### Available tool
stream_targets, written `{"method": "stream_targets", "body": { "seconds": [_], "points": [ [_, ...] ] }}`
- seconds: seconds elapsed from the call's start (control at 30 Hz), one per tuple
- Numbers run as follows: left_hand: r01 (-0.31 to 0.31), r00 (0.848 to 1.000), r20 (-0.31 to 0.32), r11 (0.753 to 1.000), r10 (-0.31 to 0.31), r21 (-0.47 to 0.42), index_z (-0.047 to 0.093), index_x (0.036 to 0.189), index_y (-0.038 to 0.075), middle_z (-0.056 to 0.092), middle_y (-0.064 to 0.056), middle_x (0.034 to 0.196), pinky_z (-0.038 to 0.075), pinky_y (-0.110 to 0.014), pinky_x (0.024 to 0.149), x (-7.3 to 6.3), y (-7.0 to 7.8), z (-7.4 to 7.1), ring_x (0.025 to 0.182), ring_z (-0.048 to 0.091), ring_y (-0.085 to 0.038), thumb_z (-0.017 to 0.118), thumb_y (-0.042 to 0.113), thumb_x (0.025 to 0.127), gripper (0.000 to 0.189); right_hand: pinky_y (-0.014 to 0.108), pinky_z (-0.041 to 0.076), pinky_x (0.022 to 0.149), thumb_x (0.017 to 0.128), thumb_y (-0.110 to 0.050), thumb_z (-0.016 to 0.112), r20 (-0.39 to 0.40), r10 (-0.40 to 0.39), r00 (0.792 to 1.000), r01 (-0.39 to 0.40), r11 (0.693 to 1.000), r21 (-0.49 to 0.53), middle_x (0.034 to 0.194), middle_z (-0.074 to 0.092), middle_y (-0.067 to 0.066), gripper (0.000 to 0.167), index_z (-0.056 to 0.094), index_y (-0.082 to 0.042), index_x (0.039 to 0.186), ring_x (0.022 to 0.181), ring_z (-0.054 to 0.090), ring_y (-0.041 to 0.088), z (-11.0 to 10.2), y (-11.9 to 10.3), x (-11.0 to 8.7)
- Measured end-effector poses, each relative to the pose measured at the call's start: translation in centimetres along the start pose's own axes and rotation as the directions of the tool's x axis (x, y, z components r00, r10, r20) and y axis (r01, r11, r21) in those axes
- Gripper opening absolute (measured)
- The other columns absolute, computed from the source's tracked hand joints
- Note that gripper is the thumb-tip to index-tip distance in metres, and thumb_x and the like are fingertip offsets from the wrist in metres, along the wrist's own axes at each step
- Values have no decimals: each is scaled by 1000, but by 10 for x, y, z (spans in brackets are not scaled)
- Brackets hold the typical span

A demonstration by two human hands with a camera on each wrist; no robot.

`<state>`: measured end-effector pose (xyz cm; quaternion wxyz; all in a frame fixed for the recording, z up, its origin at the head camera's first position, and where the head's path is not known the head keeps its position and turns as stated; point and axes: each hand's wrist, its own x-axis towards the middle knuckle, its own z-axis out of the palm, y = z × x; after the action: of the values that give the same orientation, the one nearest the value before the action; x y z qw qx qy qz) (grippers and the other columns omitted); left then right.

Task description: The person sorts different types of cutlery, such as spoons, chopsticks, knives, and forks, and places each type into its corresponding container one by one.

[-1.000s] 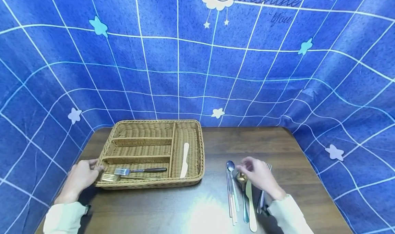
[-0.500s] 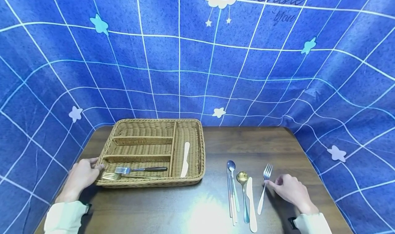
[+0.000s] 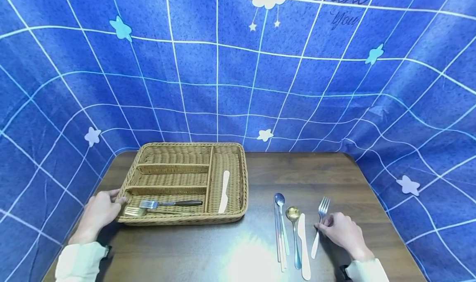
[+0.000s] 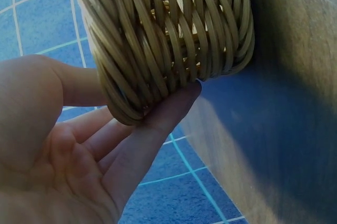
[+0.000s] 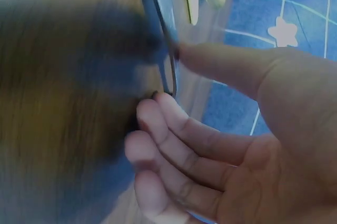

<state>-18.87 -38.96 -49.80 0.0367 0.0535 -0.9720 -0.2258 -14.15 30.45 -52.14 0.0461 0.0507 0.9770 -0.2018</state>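
Observation:
My left hand grips the near left corner of a compartmented wicker basket. In the left wrist view, the thumb and fingers wrap around the woven corner. On the right side of the table, my right hand pinches a silver fork just below its head, between thumb and index finger. The fork's tines point away from me and its handle runs toward the front. Seen from the right wrist, the thumb presses one side of the metal, with curled fingers at the other.
Left of the fork lie a pale knife, a gold-bowled spoon, a second spoon and thin chopsticks. The basket holds a dark-handled fork, a gold fork and a white knife. A blue cloth surrounds the table.
My right hand has moved from above the gold-bowled spoon rightward to the silver fork and taken hold of it. The left hand keeps its place on the basket.

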Motion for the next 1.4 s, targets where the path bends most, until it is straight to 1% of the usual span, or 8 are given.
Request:
{"method": "stream_targets", "body": {
  "seconds": [0.2, 0.33, 0.47, 0.63, 0.8, 1.03, 1.23, 1.4],
  "points": [
    [-1, 1000, -10, 1000, 1, -4, 64, 136, -12, 67, -36, 126, 48, -76, 88, -1, 0, 3, 121, 56, -68, 67, 23, 104, 47, 47, 46, 55, 86, -27, 80, 11, -8, 1000, 8, 1000, -8, 76, 67, 3, 18, 68, -20, 75, 67, 60, 24, 0, -1, 1],
    [3, 1000, -13, 1000, -3, -3, 65, 136, -11, 63, -38, 130, 48, -76, 87, -2, 0, 4, 121, 55, -69, 67, 23, 104, 47, 45, 45, 55, 86, -23, 77, 8, 7, 1000, -7, 1000, 4, 75, 66, 2, 13, 69, -19, 76, 67, 58, 23, -1, 2, 0],
    [4, 1000, -9, 1000, -4, -8, 64, 137, -12, 69, -35, 125, 49, -75, 87, -1, 0, 3, 121, 56, -68, 67, 23, 104, 48, 46, 46, 56, 87, -21, 74, -5, 29, 1000, -29, 999, 23, 76, 68, 5, 10, 71, -17, 79, 68, 61, 24, 0, 7, -2],
    [-2, 1000, -12, 1000, 2, -3, 64, 136, -12, 68, -36, 125, 49, -75, 86, -3, 0, 3, 120, 56, -68, 67, 23, 104, 47, 46, 46, 58, 89, -24, 77, -14, 52, 999, -51, 997, 56, 77, 69, 4, 12, 71, -17, 81, 71, 61, 23, 0, 11, -3],
    [-5, 1000, -11, 1000, 5, -6, 63, 137, -12, 70, -35, 122, 50, -74, 86, -2, -1, 3, 119, 58, -67, 67, 22, 104, 48, 43, 46, 62, 91, -23, 80, -29, 41, 999, -37, 993, 111, 76, 68, 0, 16, 71, -17, 79, 71, 59, 20, -1, 13, -4],
    [-7, 1000, -15, 1000, 7, -7, 62, 137, -13, 74, -31, 117, 49, -74, 88, -1, -3, 2, 119, 58, -66, 67, 22, 104, 49, 39, 45, 67, 92, -16, 78, -40, 12, 999, -5, 986, 169, 78, 70, 0, 13, 72, -13, 81, 71, 57, 18, -5, 11, 0],
    [4, 1000, -12, 1000, -4, -12, 62, 138, -13, 75, -30, 115, 50, -74, 87, -1, -3, 3, 119, 59, -65, 67, 22, 104, 49, 38, 45, 71, 96, -16, 76, -45, 11, 999, -3, 981, 193, 81, 71, 0, 11, 73, -10, 87, 75, 58, 17, -9, 7, 5],
    [1, 1000, -18, 1000, -1, -13, 62, 137, -13, 75, -29, 115, 50, -73, 87, -1, -2, 2, 119, 59, -65, 67, 21, 103, 49, 38, 45, 71, 97, -15, 75, -75, 6, 997, 10, 978, 208, 79, 69, -1, 11, 73, -8, 89, 72, 57, 17, -10, 3, 8]
  ]
}}
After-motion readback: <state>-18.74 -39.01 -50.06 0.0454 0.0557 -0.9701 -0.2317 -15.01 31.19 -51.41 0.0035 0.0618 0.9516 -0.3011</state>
